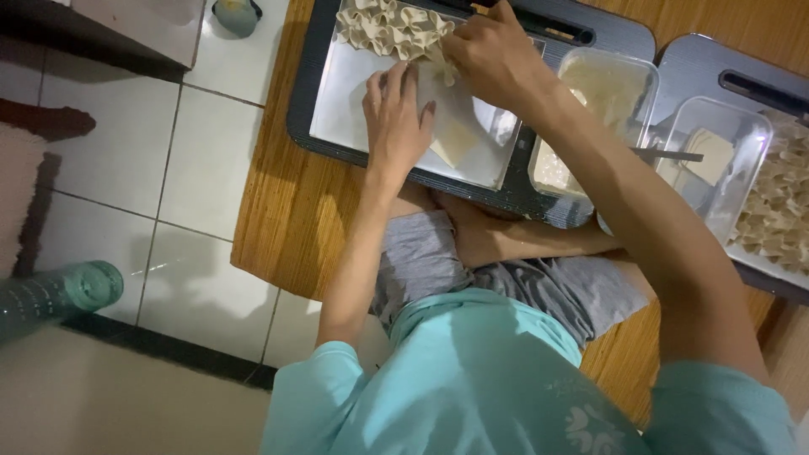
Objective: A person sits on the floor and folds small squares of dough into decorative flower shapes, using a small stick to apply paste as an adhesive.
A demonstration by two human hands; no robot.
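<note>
2 dark trays (308,126), 2 clear tubs (642,80), 1 green bottle (59,295), approx. 2 flat wrappers (455,139)

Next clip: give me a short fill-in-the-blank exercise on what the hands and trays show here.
1. The left hand lies flat on the ____ liner of the dark tray.
2. The right hand touches the cluster of folded ____ at the tray's far end.
3. A clear container of pale filling sits to the ____ of that tray.
4. The trays rest on a woven ____ over the tiled floor.

Missing words: white; dumplings; right; mat
</note>
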